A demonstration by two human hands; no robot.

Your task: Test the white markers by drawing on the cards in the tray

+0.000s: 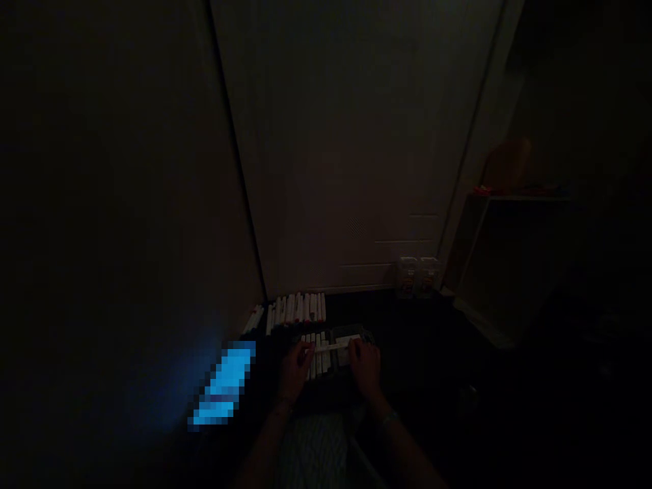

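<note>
In dim light, a slim white marker (332,348) lies sideways between my two hands. My left hand (295,370) pinches its left end, and my right hand (367,367) has fingers closed at the right end. Below it is a dark open case (333,370) with two sections. Several white markers (318,365) lie side by side in the left section. Something flat and white (343,356) shows in the right section, partly covered by my right hand. The print on the marker is too dark to read.
Behind the case lies a row of several white markers (298,309), some with reddish ends; a few more (253,319) lean at the left wall. Two clear packages (407,278) stand by the back wall. A blurred blue screen (224,384) glows at left. A shelf (524,198) stands right.
</note>
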